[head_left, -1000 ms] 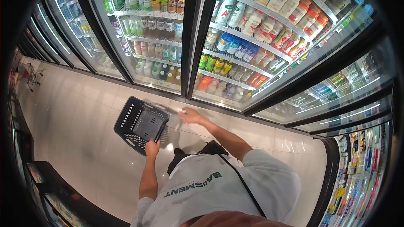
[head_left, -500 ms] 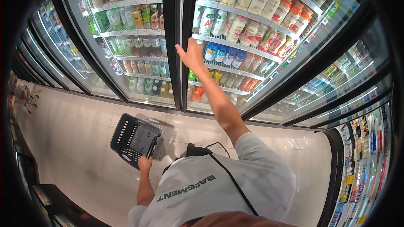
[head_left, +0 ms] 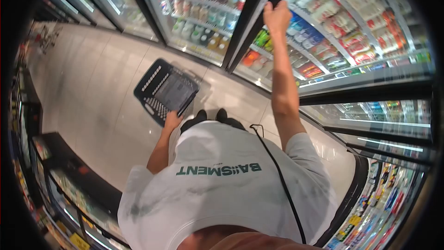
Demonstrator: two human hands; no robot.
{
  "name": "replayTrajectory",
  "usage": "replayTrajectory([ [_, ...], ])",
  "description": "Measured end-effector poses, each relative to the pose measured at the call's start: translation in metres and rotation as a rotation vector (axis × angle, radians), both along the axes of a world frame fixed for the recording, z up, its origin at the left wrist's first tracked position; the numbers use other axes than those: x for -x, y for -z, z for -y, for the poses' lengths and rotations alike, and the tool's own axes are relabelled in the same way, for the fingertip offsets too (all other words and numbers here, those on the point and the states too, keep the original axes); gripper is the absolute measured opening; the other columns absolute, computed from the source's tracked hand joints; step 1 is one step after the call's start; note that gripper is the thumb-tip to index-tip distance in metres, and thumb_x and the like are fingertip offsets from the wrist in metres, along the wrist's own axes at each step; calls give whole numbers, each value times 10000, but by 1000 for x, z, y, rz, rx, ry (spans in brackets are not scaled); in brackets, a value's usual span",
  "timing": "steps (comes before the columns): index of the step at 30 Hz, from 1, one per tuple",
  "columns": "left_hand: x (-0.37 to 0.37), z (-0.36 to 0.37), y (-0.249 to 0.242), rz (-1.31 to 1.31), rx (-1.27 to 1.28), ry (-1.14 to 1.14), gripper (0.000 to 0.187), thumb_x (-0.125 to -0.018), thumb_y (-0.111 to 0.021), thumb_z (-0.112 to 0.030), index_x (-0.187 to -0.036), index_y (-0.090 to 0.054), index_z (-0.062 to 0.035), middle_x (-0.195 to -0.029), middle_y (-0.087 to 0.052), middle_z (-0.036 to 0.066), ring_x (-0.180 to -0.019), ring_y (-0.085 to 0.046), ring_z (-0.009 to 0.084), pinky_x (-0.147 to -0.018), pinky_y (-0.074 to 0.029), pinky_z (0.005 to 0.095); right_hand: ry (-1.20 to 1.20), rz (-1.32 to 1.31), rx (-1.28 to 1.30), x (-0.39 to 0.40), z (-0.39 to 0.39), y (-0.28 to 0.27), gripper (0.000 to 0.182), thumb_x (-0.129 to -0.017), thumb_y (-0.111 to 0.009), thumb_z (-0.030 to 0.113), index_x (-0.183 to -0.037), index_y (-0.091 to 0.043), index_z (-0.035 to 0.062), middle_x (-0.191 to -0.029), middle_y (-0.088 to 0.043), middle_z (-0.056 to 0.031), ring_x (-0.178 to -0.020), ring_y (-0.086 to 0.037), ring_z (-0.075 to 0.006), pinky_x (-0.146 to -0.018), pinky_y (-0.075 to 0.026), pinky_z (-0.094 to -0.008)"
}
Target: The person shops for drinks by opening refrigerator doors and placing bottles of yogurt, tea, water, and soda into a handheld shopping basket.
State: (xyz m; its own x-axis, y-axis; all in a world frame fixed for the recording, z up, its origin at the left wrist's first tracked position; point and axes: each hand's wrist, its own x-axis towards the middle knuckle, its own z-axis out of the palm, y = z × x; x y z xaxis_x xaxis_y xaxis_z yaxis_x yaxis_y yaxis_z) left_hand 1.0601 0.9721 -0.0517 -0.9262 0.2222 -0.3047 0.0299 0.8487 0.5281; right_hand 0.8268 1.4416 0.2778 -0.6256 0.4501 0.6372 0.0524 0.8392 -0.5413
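Note:
My right hand is raised to a glass cooler door, its fingers closed round the dark upright door frame. Behind the glass beside it are shelves of bottled drinks, including blue-wrapped bottles and red-and-white packs. Low at my left side, my left hand is closed on the handle of a dark plastic shopping basket. The basket hangs tilted above the floor, with its holed walls showing and nothing visible inside.
More glass cooler doors run off to the left, and others stand at the right. An open shelf of packaged goods curves along the lower right. A dark-edged display case is at lower left, over pale floor tiles.
The view has swung, so the cooler and my right hand sit farther right and higher. My right hand stays at the door frame. The basket remains in my left hand.

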Motion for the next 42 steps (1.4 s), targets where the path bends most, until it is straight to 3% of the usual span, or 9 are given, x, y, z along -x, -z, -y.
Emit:
replayTrajectory([
  [4, 21, -9, -55, 143, -277, -86, 500, -858, -748, -420, -1039, -676, 40, -864, -706, 257, -857, -707, 402, -775, -545, 442, 103, 84, -58, -22, 28, -6, 394, -805, -739, 292, -893, -579, -58, -846, -678, -291, -810, -663, -484, -738, -521, -522],
  [8, 49, -8, -49, 120, -229, -119, 382, -894, -734, -321, -1046, -664, 21, -791, -698, 208, -746, -702, 330, -697, -533, 391, 47, -17, -5, -50, 59, -9, 314, -809, -750, 231, -974, -627, -6, -821, -711, -182, -740, -695, -370, -695, -533, -449],
  [11, 77, -13, -50, 49, -259, -21, 317, -906, -722, -254, -1056, -662, 20, -835, -712, 221, -794, -718, 345, -711, -544, 404, 18, -93, 57, -71, 74, -15, 248, -822, -745, 194, -977, -652, 25, -782, -712, -137, -688, -692, -317, -683, -535, -398],
  [14, 113, -29, -71, -82, -359, 90, 259, -895, -717, -188, -1026, -652, 26, -820, -689, 243, -784, -690, 415, -698, -532, 451, 40, -13, 108, -95, 78, -16, 238, -825, -712, 160, -1005, -643, 21, -839, -693, -184, -757, -682, -374, -690, -536, -430],
  [21, 166, -109, -179, -138, -468, 173, 187, -956, -657, -131, -1065, -656, 22, -790, -713, 94, -733, -672, 124, -696, -527, 279, 6, 96, 227, -144, 84, -23, 230, -855, -679, 208, -935, -582, 16, -813, -635, -188, -711, -643, -419, -620, -506, -476],
  [30, 128, -210, -257, -82, -795, 149, 215, -988, -623, -103, -1130, -633, 57, -922, -702, 66, -845, -671, 127, -776, -530, 265, -192, -39, 132, -205, 75, -22, 270, -859, -723, 162, -991, -573, -20, -836, -631, -186, -690, -645, -376, -588, -506, -439],
  [37, 157, -282, -335, -455, -853, 196, 229, -964, -658, -108, -1143, -630, 31, -946, -734, 84, -893, -701, 153, -803, -552, 295, -318, -48, 152, -254, 72, -23, 271, -862, -733, 178, -936, -564, -21, -797, -603, -155, -603, -621, -356, -528, -489, -432],
  [39, 197, -305, -340, -620, -702, 319, 309, -948, -673, -101, -1213, -597, 39, -1073, -719, 134, -987, -696, 199, -830, -557, 315, -328, -57, 158, -265, 72, -25, 272, -859, -737, 185, -925, -568, -18, -795, -604, -145, -592, -616, -345, -521, -483, -429],
  [42, 212, -373, -390, -578, -966, 429, 506, -947, -689, -142, -1373, -484, 36, -1266, -625, 175, -1161, -616, 228, -911, -541, 335, -319, -36, 145, -280, 73, -26, 264, -855, -737, 185, -908, -570, -12, -792, -601, -125, -573, -601, -325, -508, -473, -415],
])
